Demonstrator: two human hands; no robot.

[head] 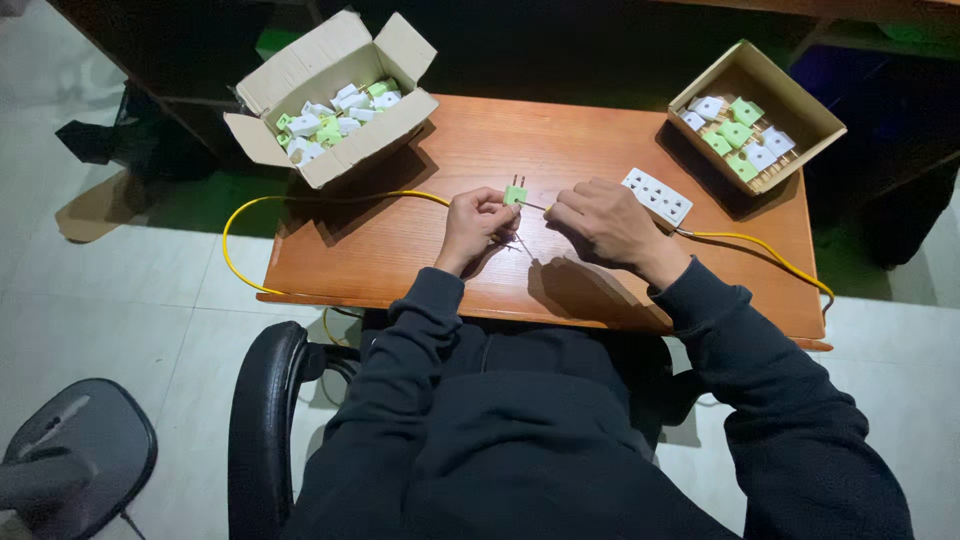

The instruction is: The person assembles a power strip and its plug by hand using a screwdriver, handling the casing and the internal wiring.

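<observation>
- A small green plug (515, 194) is pinched by the left hand (476, 225).
- A thin wire (535, 207) beside it is gripped by the right hand (600, 222).
- A white socket strip (657, 196) is noted just beyond the right hand's grip.

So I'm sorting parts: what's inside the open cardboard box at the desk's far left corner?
The cardboard box holds a loose heap of small green and white plugs. Only the top layer shows; anything beneath it, and the box floor, is covered.
</observation>
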